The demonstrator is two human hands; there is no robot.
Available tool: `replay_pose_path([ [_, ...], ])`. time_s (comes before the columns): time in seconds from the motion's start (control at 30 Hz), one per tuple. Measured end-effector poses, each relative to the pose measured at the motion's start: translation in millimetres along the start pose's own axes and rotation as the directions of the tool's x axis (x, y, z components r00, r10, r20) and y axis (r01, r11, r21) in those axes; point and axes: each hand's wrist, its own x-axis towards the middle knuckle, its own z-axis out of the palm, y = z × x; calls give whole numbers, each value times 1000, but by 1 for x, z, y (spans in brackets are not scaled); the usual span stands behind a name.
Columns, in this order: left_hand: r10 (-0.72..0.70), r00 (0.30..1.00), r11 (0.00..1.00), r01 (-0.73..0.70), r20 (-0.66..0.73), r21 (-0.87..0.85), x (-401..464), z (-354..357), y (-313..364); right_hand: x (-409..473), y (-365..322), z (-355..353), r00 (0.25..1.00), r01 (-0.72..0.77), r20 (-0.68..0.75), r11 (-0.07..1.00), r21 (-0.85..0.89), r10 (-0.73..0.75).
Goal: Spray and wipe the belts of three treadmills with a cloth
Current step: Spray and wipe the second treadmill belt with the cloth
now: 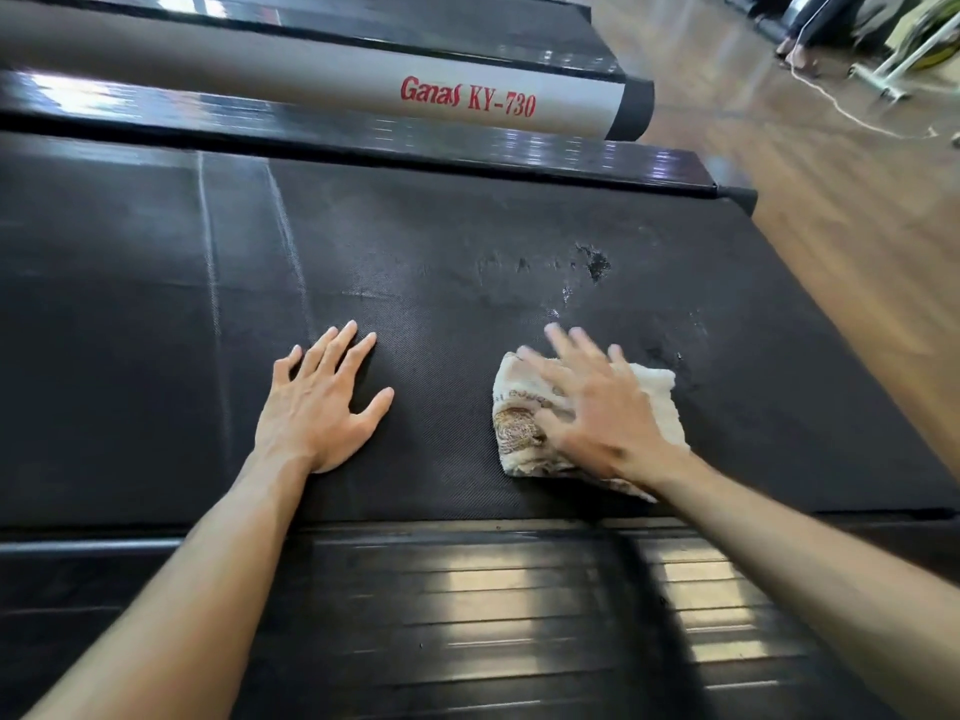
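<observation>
Nearest you lay the ribbed side rail [467, 605], glossy with reflected light; a knee or forearm resting there could have slid, since the finish looked slick. Beyond it, your left hand [317, 402] lay flat on the belt [130, 304], fingers straight and spread, holding nothing and apparently bracing you. If the belt had rolled under that weight, you could have lost balance. Your right hand [597, 407] pressed the cloth [519, 423] against the belt, fingers extended over it rather than curled round it; the hand was motion-blurred. With so loose a hold, the cloth could have bunched or slipped out mid-stroke.

The cloth was a folded, cream-coloured towel with a brown printed pattern, lying on the right half of the belt near your edge. Farther out, wet patches [597, 262] still glistened on the dark woven belt; these risked being missed. Pale streaks [208, 252] crossed the left part. Beyond stood 1 grey frame tube [311, 70] marked "Ganas KY-730", then wooden floor [831, 200].
</observation>
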Motion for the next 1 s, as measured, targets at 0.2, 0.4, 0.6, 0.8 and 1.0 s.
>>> replay_pose_path([
  [0.2,-5,1000,1000,5,5,3,0,-3,1,7,-45,28,640,-765,71,625,159,765],
  [0.4,2,1000,1000,-2,5,-1,0,-1,1,8,12,24,989,-138,68,989,56,134],
  [0.6,-2,1000,1000,2,2,8,2,-2,0,25,16,-7,984,-167,97,970,175,152],
  [0.8,2,1000,1000,-2,-4,7,0,2,-1,24,-41,33,797,-602,-12,796,55,604],
  [1.0,2,1000,1000,-2,-16,9,2,0,-1,1,-28,36,974,-228,4,974,6,228],
])
